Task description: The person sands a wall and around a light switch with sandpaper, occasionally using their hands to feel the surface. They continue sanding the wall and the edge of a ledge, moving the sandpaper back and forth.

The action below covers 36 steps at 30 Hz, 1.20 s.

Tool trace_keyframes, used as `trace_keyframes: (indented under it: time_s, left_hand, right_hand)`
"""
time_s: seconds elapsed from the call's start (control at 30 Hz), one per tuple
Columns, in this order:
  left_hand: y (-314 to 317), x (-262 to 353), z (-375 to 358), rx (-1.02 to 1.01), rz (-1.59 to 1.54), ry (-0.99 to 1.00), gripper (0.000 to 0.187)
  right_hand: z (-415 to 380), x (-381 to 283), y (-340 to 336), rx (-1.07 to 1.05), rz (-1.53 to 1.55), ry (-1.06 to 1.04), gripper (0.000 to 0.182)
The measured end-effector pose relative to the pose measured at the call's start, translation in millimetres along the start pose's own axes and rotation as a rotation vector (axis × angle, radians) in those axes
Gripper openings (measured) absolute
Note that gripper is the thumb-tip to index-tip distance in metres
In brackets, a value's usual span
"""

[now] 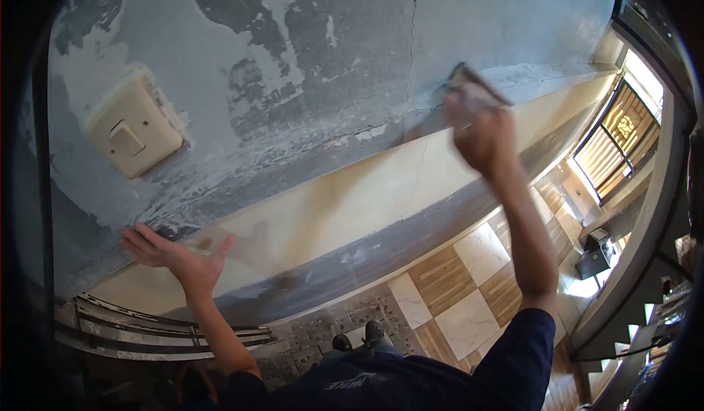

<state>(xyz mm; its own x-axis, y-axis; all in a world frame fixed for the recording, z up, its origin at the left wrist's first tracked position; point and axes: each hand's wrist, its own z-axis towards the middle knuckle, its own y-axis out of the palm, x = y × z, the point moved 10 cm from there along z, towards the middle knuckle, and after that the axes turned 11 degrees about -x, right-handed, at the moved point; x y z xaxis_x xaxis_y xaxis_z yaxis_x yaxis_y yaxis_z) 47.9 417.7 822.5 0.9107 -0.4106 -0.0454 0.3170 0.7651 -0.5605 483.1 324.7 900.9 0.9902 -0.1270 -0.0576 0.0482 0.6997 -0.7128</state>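
My right hand (484,129) is closed around a scraper (480,85) with a wide, flat edge, partly blurred by motion. The scraper is at the lower part of the patchy grey wall (352,37), just above the ledge where the paint turns cream. My left hand (176,257) has its fingers stretched out and thumb apart, with the fingertips at the lower left edge of the grey wall. It holds nothing. Above it is a cream light switch (134,125), ringed by pale filler.
A thin crack (413,33) runs down the wall. Below are a cream band (345,213) and a checkered tile floor (469,323). Dark metal rails (161,330) are at lower left. A slatted window (620,136) and a black box (594,261) are at right.
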Motion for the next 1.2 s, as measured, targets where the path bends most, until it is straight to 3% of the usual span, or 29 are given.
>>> trace_keyframes:
  time_s: [0.07,0.13,0.2,0.27,0.33,0.37,0.4,0.47,0.5,0.53,0.6,0.67,0.73,0.77,0.83,0.87,0.93,1.0,1.03,1.07,1.1,1.13,1.17,1.2]
  left_hand:
    - [-1,0,-3,0.012,0.004,-0.001,0.142]
    - [0,-2,-1,0.014,0.023,-0.001,0.141]
    - [3,-4,-3,0.003,-0.005,0.003,0.141]
    - [3,-9,-7,-0.023,-0.033,0.007,0.141]
    - [5,-9,-7,-0.03,-0.049,0.013,0.14]
    - [6,-9,-8,-0.021,-0.065,0.006,0.14]
    - [8,-10,-9,-0.018,-0.065,0.003,0.14]
    - [8,-15,-7,-0.012,-0.068,0.01,0.14]
    - [9,-15,-7,-0.016,-0.086,0.02,0.139]
    - [10,-14,-10,-0.028,-0.104,0.017,0.139]
    - [10,-16,-13,-0.056,-0.125,0.006,0.139]
    - [11,-15,-10,-0.053,-0.152,0.016,0.139]
    - [16,-18,-12,-0.069,-0.133,-0.006,0.139]
    - [19,-19,-12,-0.055,-0.141,0.007,0.137]
    - [20,-20,-12,-0.042,-0.155,0.035,0.133]
    - [20,-23,-11,-0.055,-0.142,0.049,0.133]
    - [24,-24,-16,-0.089,-0.138,0.081,0.131]
    - [21,-25,-15,-0.14,-0.154,0.109,0.127]
    - [15,-25,-16,-0.092,-0.145,0.126,0.124]
    - [8,-26,-17,-0.038,-0.137,0.147,0.122]
    - [11,-25,-16,-0.087,-0.148,0.167,0.122]
    - [3,-24,-16,-0.039,-0.134,0.18,0.119]
    - [-7,-25,-20,0.002,-0.122,0.194,0.117]
    - [-13,-27,-17,-0.056,-0.136,0.211,0.117]
  right_hand:
    - [-11,-73,-2,0.083,-0.089,-0.258,0.015]
    - [-7,-51,-11,0.029,-0.036,-0.282,0.024]
    - [2,31,9,-0.338,-0.086,0.226,0.039]
    - [5,52,12,-0.441,-0.166,0.387,0.043]
    - [3,-26,14,-0.153,-0.18,-0.109,0.044]
    - [0,-73,11,-0.168,-0.331,-0.095,0.041]
    - [-3,-91,6,-0.088,-0.232,-0.136,0.039]
    - [-4,-46,4,-0.264,-0.065,0.103,0.028]
    - [-7,-17,-3,-0.092,-0.002,0.038,0.024]
    - [-8,6,-3,-0.135,-0.187,0.007,0.022]
    - [-25,64,48,-0.466,-0.603,0.102,0.024]
    - [-75,-10,68,0.129,-0.826,-0.334,0.022]
    - [-64,-64,49,0.042,-0.021,0.075,0.021]
    - [-69,-99,42,0.038,-0.004,0.066,0.021]
    - [-89,-113,36,0.064,0.178,0.385,0.023]
    - [-91,-118,41,0.056,0.193,0.4,0.023]
    - [-115,-129,-4,0.678,0.28,0.203,0.019]
    - [-99,-163,-18,0.863,0.087,-0.033,0.019]
    - [-90,-177,4,0.727,0.041,-0.191,0.022]
    - [-69,-180,41,0.381,0.211,-0.16,0.032]
    - [-57,-204,54,0.361,0.27,-0.203,0.041]
    - [-58,-235,47,0.524,0.127,-0.181,0.027]
    - [-58,-235,76,0.289,0.257,-0.166,0.039]
    - [-57,-225,69,0.327,0.198,-0.248,0.046]
